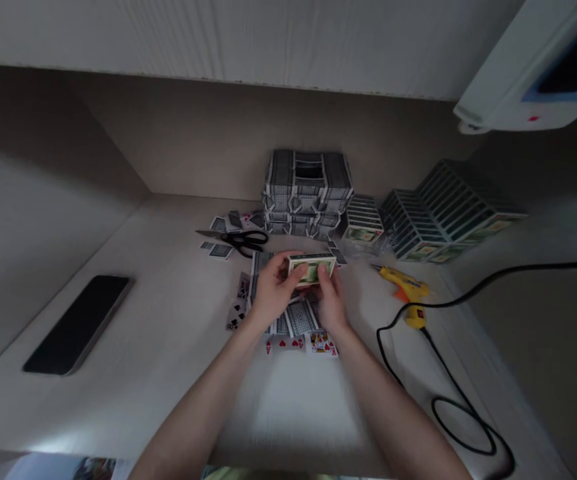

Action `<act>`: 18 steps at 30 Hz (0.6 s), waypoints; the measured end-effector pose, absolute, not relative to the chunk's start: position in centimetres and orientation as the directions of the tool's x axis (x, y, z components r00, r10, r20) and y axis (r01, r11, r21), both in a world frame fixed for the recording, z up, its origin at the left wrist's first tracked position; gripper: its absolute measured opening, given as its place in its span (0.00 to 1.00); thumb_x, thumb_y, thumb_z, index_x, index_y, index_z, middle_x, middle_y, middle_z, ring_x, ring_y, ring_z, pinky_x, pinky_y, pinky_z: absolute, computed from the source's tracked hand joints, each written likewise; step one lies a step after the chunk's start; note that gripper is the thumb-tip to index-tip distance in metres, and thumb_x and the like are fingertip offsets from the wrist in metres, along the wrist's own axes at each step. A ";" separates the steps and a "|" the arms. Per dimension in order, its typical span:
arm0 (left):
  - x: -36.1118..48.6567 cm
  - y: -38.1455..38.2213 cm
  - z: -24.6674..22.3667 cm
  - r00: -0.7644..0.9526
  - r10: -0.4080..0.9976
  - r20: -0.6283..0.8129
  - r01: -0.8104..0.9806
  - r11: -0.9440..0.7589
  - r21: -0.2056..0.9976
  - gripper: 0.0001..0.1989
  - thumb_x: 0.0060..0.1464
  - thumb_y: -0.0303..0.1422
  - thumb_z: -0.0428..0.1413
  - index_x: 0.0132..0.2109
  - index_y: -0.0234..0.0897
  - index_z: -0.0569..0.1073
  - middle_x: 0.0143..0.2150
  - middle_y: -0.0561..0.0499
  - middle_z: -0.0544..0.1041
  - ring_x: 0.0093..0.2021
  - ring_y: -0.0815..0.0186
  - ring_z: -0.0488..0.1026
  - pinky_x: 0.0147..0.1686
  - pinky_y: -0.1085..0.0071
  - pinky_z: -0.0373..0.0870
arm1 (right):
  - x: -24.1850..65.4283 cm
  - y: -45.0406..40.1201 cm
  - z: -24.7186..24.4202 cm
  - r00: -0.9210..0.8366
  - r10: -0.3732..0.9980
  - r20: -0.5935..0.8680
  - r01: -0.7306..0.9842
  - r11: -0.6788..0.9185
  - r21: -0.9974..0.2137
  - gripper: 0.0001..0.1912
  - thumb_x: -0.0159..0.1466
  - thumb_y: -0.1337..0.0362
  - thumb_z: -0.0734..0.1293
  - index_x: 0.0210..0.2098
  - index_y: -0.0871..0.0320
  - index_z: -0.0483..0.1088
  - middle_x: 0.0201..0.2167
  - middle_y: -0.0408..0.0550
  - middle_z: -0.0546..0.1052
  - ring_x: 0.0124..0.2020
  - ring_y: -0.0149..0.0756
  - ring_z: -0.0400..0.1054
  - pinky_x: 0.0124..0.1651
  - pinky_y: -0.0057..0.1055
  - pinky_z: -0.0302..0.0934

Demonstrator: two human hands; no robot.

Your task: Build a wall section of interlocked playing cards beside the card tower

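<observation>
The left hand [276, 292] and right hand [331, 303] hold a card pack [311, 270], fingers [324, 269] closed on it, above playing cards [299, 318] spread on the tabletop [168, 333].

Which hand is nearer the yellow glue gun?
Right. The right hand is closer, to the left of the yellow glue gun in view and not touching it. The left hand is farther away, on the right hand's far side.

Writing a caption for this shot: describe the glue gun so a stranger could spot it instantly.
On the pale desk, right of the person's right hand, lies a glue gun. It sits below the rows of card packs, and it alone is bright yellow, trailing a black cord.
</observation>
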State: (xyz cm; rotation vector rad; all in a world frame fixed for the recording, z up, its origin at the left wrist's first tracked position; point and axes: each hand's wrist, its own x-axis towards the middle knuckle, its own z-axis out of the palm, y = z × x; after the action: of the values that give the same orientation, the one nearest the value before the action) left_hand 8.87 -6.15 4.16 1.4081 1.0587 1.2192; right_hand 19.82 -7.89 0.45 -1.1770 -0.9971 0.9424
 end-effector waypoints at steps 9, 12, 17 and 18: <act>8.1 -6.4 2.1 -0.100 0.987 0.129 -0.166 -0.144 0.975 0.15 0.46 0.36 0.59 0.41 0.36 0.70 0.37 0.51 0.75 0.37 0.68 0.73 0.38 0.73 0.70 | 19.8 -7.8 0.3 0.171 0.985 -0.020 -0.326 0.037 -0.945 0.13 0.54 0.53 0.68 0.34 0.55 0.66 0.20 0.36 0.69 0.17 0.26 0.60 0.20 0.25 0.55; 7.9 -6.6 2.3 -0.092 0.989 0.116 -0.170 -0.130 0.977 0.14 0.46 0.37 0.59 0.40 0.37 0.71 0.34 0.52 0.76 0.33 0.69 0.73 0.32 0.75 0.70 | 19.8 -7.7 0.2 0.212 0.977 -0.036 -0.366 0.045 -0.930 0.14 0.52 0.54 0.69 0.34 0.54 0.66 0.23 0.36 0.69 0.17 0.24 0.59 0.19 0.23 0.54; 7.8 -6.7 2.0 -0.076 0.989 0.123 -0.160 -0.134 0.978 0.13 0.46 0.36 0.60 0.40 0.37 0.74 0.34 0.51 0.77 0.32 0.69 0.73 0.33 0.73 0.71 | 19.9 -7.5 0.3 0.279 0.958 -0.061 -0.436 0.070 -0.897 0.16 0.51 0.55 0.70 0.36 0.52 0.66 0.26 0.35 0.68 0.16 0.21 0.57 0.18 0.22 0.52; 7.8 -6.7 1.8 -0.071 0.990 0.119 -0.165 -0.129 0.978 0.14 0.45 0.36 0.60 0.40 0.37 0.74 0.34 0.51 0.77 0.33 0.68 0.73 0.34 0.73 0.71 | 19.9 -7.5 0.4 0.289 0.955 -0.063 -0.445 0.076 -0.893 0.16 0.51 0.55 0.70 0.36 0.52 0.66 0.26 0.35 0.68 0.17 0.21 0.57 0.18 0.22 0.52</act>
State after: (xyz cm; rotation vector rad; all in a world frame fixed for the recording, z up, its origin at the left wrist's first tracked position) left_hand 7.82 -6.70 1.83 1.1412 1.0636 1.4213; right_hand 19.88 -7.50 0.36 -0.9858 -0.6563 1.1705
